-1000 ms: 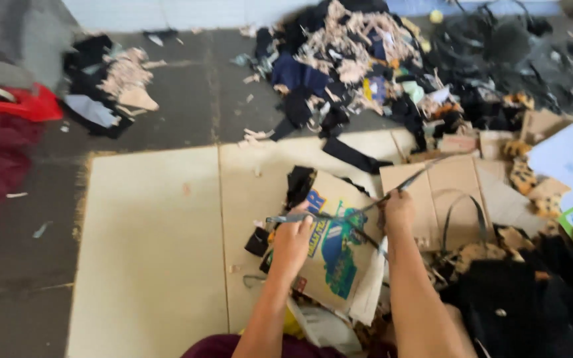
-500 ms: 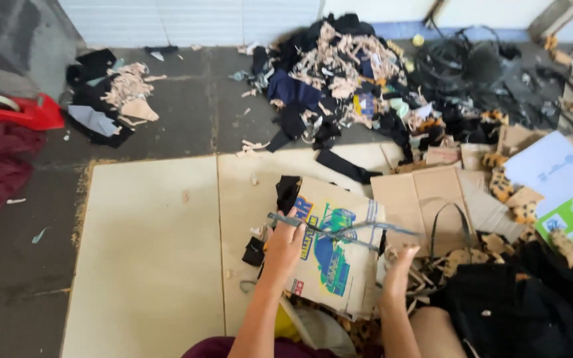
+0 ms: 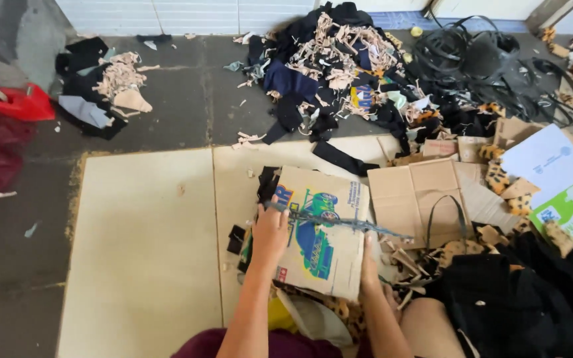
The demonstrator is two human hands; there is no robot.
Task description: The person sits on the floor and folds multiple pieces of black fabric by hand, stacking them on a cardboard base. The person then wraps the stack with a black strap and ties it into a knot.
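Note:
A printed cardboard piece [image 3: 326, 245], brown with a blue and green picture, lies tilted in front of me over my lap. My left hand [image 3: 270, 232] grips its left edge, thumb on top. A long thin grey strip [image 3: 366, 227] lies across the cardboard, running from my left hand's fingers out to the right. My right hand [image 3: 369, 265] holds the cardboard's lower right edge, with the fingers partly hidden behind it. Black fabric bits [image 3: 266, 182] sit under the cardboard's top left corner.
Pale boards [image 3: 140, 252] cover the floor in front of me. Flattened brown cardboard [image 3: 419, 199] lies to the right, a big heap of fabric scraps [image 3: 339, 59] beyond it, black straps [image 3: 472, 53] at the far right, black cloth [image 3: 512, 305] by my right knee, and a red tub [image 3: 14, 103] on the left.
My right hand left the far end of the grey strip and came down to the cardboard's lower right edge. My left hand stayed on the left edge.

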